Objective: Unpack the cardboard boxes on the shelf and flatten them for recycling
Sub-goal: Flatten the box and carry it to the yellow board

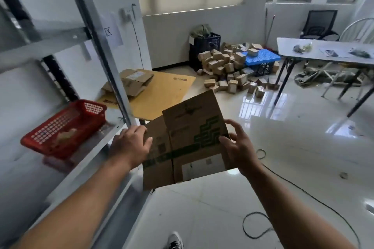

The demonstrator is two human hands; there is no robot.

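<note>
Observed from beside the shelf (pixel 30 95): the cardboard box (pixel 188 143) is off the shelf and in the air, just off the shelf's front edge and near its right-hand post, above the floor. It appears already collapsed, lying as a thin slab with its green-printed face turned up toward the person.

Left hand (pixel 129 144): clasped on the box's left edge, fingers and thumb curled onto the card. Right hand (pixel 239 147): grasping the right edge, thumb pressed on the printed face. Its upper fingers are half curled at the edge, and whether they touch the card cannot be told.

Orientation: the long axis runs from the person outward, the near end low and the far flap raised. That flap points away toward the stack of flattened boxes (pixel 131 83), which lies on a yellow sheet (pixel 162 95) on the floor beyond the shelf post.

Assessment: a grip on both side edges holds the slab flat and stops it springing open. The outward aim suggests it is meant for that stack, so this box looks close to done.

Also noted: a red basket (pixel 64 127) at the shelf's front edge, holding something pale that I cannot identify. A heap of small boxes (pixel 228 66) lies on the floor by the far wall
</note>
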